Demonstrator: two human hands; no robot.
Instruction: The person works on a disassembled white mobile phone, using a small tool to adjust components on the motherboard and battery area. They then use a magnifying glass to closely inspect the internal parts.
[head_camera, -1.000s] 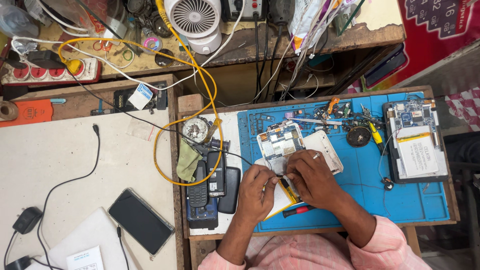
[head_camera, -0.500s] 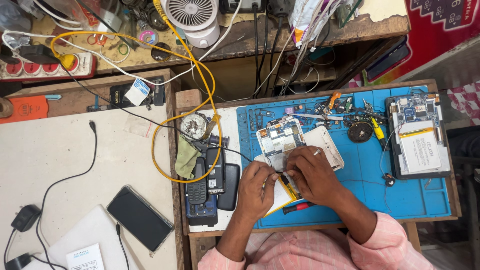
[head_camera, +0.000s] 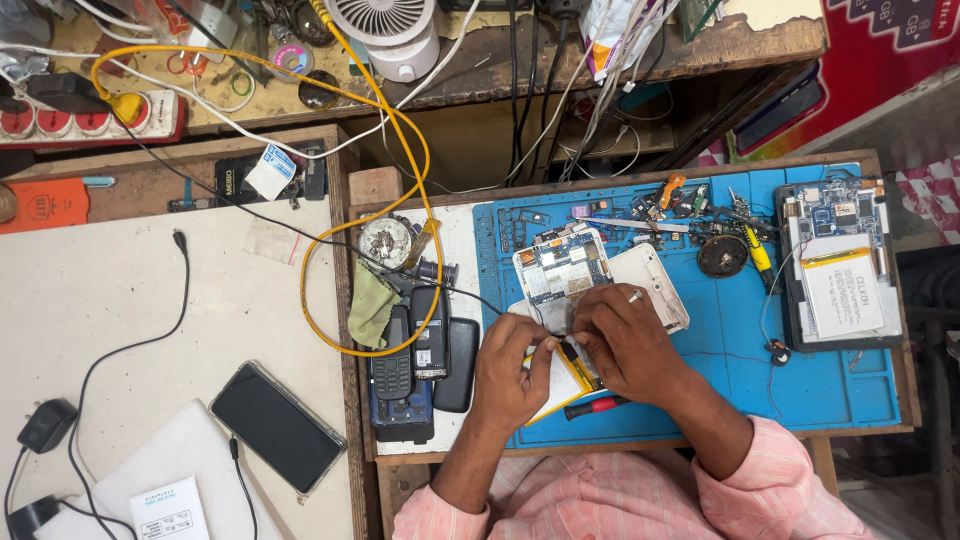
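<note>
An opened phone (head_camera: 562, 270) with its circuit board showing lies on the blue work mat (head_camera: 740, 330), partly over a white back cover (head_camera: 655, 285). My left hand (head_camera: 510, 370) pinches at the phone's lower edge, fingers closed on something small that I cannot make out. My right hand (head_camera: 625, 345) meets it from the right, fingers pinched at the same spot; a ring shows on one finger. Under both hands lies a yellow-edged flat piece (head_camera: 565, 385). A red-handled tool (head_camera: 598, 407) rests on the mat just below my right hand.
An opened tablet (head_camera: 838, 265) with a white battery lies at the mat's right end. Several dark phones (head_camera: 415, 355) and a green cloth (head_camera: 372, 305) lie left of the mat. A yellow cable (head_camera: 425, 190) loops above. A black phone (head_camera: 277, 427) rests on the white table. A white fan (head_camera: 385, 30) stands on the shelf.
Both hands stay pinched at the phone's lower edge. The view has shifted slightly; nothing on the mat has visibly moved.
</note>
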